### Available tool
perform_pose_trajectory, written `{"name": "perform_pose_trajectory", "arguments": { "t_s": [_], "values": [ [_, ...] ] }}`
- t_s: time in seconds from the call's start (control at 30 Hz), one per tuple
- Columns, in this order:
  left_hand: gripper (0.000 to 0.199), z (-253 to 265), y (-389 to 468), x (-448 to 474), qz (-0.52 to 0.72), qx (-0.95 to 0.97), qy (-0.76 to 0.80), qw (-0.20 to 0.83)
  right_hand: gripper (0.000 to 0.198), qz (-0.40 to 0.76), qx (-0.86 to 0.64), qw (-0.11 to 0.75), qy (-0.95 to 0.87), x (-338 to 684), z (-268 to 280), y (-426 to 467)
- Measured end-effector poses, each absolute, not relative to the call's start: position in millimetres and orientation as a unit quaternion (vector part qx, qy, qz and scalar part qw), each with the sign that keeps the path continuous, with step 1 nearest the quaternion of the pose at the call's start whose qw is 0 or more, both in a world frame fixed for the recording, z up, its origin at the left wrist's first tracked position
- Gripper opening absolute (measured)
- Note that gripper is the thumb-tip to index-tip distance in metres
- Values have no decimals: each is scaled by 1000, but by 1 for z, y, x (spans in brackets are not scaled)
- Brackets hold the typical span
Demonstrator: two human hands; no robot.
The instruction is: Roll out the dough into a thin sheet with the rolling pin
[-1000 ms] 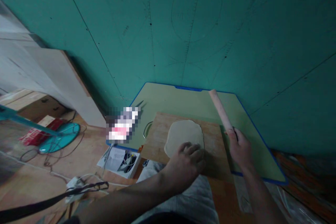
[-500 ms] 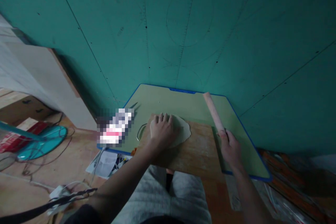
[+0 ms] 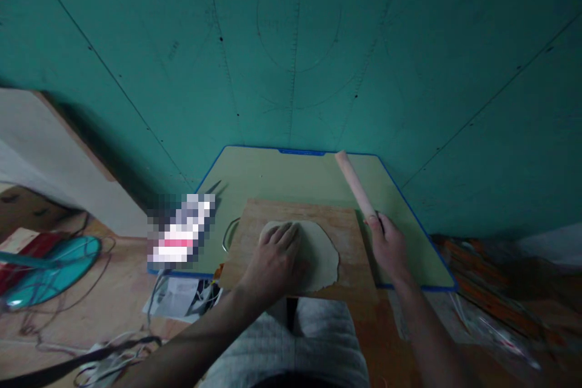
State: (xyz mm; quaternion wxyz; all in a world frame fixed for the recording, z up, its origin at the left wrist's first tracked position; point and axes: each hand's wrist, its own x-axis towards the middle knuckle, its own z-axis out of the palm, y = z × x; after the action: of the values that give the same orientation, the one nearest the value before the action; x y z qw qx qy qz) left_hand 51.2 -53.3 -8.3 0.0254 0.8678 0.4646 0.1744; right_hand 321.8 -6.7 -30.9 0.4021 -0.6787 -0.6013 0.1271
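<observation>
A flat, thin sheet of dough (image 3: 321, 254) with an uneven edge lies on a wooden board (image 3: 240, 230). My left hand (image 3: 275, 257) rests palm down on the dough's left side, its fingers stretched out and close together, covering part of the sheet. To the right of the board, my right hand (image 3: 390, 245) is closed around the near end of a pale wooden rolling pin (image 3: 355, 185). The pin is raised off the dough, its far end pointing up and to the left.
Under the board is a light table (image 3: 268, 176) with a blue edge. At its left lie a blurred-out lit device (image 3: 182, 233) and a knife-like pointed thing (image 3: 213, 187). A metal handle (image 3: 227, 236) shows beside the board. A green wall (image 3: 291, 42) rises behind; cables (image 3: 59, 327) cross the floor.
The dough and my left hand have come nearer to me, towards the board's front edge. My right hand still holds the rolling pin aside. The camera view has shifted a little.
</observation>
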Motion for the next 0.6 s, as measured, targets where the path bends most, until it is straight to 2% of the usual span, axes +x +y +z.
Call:
{"name": "perform_pose_trajectory", "arguments": {
  "t_s": [0.17,0.27,0.33,0.43,0.6],
  "values": [
    [31,1,-46,21,231,857,461,30,54,72,-635,372,-673,321,-22,-15],
    [28,19,-43,1,338,776,532,-33,44,8,-558,312,-769,310,-11,-27],
    [27,26,-44,-3,359,761,537,-67,37,-28,-512,255,-820,296,-3,-34],
    [33,19,-45,7,279,803,521,-72,26,-47,-465,191,-863,269,5,-40],
    [54,-6,-42,26,152,804,565,-107,24,-42,-472,151,-867,241,2,-46]
  ]
}}
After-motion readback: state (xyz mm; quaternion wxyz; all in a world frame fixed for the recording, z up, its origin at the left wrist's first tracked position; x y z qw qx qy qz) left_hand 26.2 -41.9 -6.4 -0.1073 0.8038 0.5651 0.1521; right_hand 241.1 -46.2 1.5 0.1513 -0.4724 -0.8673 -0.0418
